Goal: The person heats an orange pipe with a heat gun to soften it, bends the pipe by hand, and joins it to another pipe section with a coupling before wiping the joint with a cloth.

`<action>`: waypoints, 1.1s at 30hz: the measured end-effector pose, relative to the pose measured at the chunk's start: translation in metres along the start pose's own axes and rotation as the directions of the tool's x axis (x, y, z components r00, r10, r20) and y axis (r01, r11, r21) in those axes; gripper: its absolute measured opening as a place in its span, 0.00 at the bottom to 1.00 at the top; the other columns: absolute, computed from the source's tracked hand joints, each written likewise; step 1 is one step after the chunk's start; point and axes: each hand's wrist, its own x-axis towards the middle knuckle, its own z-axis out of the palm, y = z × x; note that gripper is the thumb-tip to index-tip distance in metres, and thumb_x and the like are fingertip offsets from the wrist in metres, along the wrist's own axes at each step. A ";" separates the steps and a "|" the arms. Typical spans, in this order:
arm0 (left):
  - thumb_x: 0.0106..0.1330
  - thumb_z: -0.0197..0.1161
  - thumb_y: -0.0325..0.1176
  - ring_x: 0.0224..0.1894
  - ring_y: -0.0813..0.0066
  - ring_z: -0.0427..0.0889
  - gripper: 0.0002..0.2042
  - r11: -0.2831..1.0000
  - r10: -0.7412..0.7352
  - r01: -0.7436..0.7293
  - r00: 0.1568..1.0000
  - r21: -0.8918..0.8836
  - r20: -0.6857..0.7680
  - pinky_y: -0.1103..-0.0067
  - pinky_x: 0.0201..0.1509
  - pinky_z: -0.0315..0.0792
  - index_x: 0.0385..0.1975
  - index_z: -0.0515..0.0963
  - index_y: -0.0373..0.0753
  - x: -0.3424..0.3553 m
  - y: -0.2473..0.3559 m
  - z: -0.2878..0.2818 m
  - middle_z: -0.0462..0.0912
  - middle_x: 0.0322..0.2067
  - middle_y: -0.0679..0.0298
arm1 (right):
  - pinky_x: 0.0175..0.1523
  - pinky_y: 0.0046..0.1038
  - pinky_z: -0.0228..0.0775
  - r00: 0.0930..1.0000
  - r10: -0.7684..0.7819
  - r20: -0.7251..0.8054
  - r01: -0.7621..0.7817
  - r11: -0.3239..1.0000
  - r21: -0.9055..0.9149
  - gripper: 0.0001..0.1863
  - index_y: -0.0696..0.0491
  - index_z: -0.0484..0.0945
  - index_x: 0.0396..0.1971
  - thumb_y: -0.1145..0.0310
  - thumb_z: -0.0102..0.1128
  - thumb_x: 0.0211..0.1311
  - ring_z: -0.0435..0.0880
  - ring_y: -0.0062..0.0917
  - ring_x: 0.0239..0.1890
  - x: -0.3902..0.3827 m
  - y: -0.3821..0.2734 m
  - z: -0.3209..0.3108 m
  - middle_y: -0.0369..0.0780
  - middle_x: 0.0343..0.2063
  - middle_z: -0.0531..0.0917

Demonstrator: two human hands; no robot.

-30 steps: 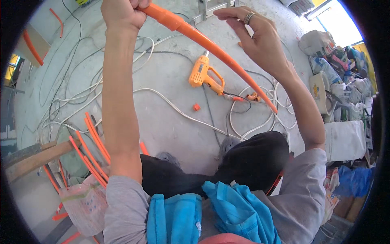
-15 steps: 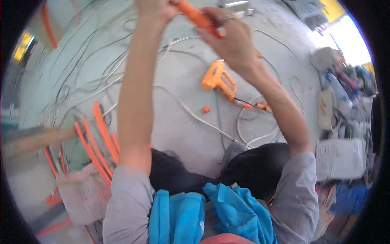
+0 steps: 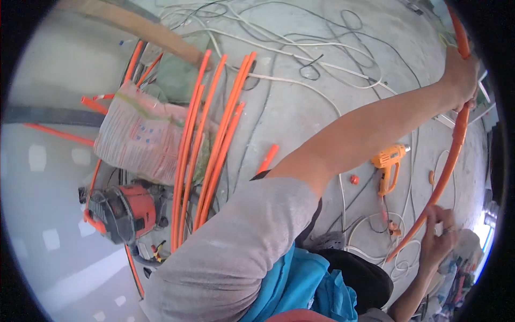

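My left hand [image 3: 460,75] is closed around a long curved orange pipe [image 3: 451,161] at the upper right. Lower down the same pipe, my right hand [image 3: 439,239] has bent, slightly blurred fingertips at it; I cannot tell whether they grip it. Between my arms on the concrete floor lie a yellow heat gun [image 3: 387,158], a small red fitting [image 3: 354,180] and some orange fittings [image 3: 395,229] beside coiled cables.
At the left, several orange pipes [image 3: 214,150] lie by a plastic sack [image 3: 137,137], a wooden beam [image 3: 150,32] and a red and black vacuum [image 3: 139,209]. Tangled cables [image 3: 316,64] cross the upper floor; piled bags [image 3: 466,263] are at the lower right.
My view has swung left, bringing the vacuum and pipe bundle in. My left hand still holds the pipe, now at the upper right; my right hand is lower along it.
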 end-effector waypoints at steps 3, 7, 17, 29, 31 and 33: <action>0.75 0.48 0.35 0.08 0.70 0.61 0.15 0.993 0.093 -0.090 0.995 0.072 -0.038 0.69 0.10 0.58 0.52 0.52 0.40 -0.012 0.012 -0.018 0.64 0.15 0.60 | 0.37 0.31 0.75 0.979 0.030 0.204 -0.079 0.969 0.233 0.06 0.59 0.84 0.37 0.83 0.67 0.61 0.83 0.32 0.30 -0.005 -0.029 0.012 0.45 0.32 0.85; 0.74 0.50 0.35 0.08 0.70 0.60 0.13 0.999 0.050 -0.049 0.996 -0.015 0.070 0.69 0.09 0.58 0.50 0.54 0.41 0.005 -0.009 -0.021 0.65 0.15 0.61 | 0.42 0.36 0.79 0.928 0.093 0.360 -0.192 0.948 0.252 0.09 0.57 0.85 0.40 0.82 0.67 0.60 0.89 0.40 0.36 -0.025 -0.024 0.008 0.45 0.32 0.88; 0.74 0.52 0.36 0.09 0.75 0.56 0.11 0.949 -0.250 0.240 0.968 0.202 0.025 0.73 0.10 0.55 0.39 0.55 0.45 -0.018 -0.020 -0.140 0.60 0.14 0.67 | 0.41 0.26 0.77 0.745 0.665 0.053 -0.648 0.703 0.292 0.11 0.55 0.86 0.48 0.67 0.62 0.73 0.85 0.20 0.32 -0.189 0.021 -0.073 0.37 0.32 0.88; 0.73 0.54 0.36 0.10 0.81 0.51 0.15 0.835 -0.294 0.264 0.956 0.483 -0.014 0.77 0.12 0.51 0.26 0.56 0.49 0.032 -0.028 -0.134 0.54 0.12 0.74 | 0.39 0.23 0.76 -0.795 0.589 -0.143 -0.510 -0.521 0.684 0.16 0.59 0.82 0.50 0.65 0.64 0.69 0.83 0.19 0.36 -0.646 -0.174 0.088 0.40 0.38 0.88; 0.73 0.54 0.36 0.10 0.82 0.50 0.16 0.827 -0.228 0.199 0.974 0.526 -0.009 0.78 0.13 0.50 0.24 0.56 0.50 0.031 0.037 -0.109 0.53 0.12 0.75 | 0.42 0.26 0.76 -0.731 0.682 -0.009 -0.584 -0.619 0.526 0.20 0.60 0.82 0.52 0.61 0.66 0.68 0.84 0.21 0.39 -0.627 -0.165 0.146 0.40 0.39 0.87; 0.73 0.55 0.36 0.10 0.83 0.50 0.17 0.855 -0.187 0.153 0.982 0.496 0.020 0.79 0.13 0.50 0.22 0.56 0.51 0.015 0.090 -0.099 0.52 0.11 0.76 | 0.44 0.28 0.76 -0.650 0.702 0.291 -0.541 -0.696 0.472 0.22 0.59 0.85 0.48 0.55 0.64 0.69 0.83 0.21 0.36 -0.543 -0.172 0.117 0.41 0.37 0.87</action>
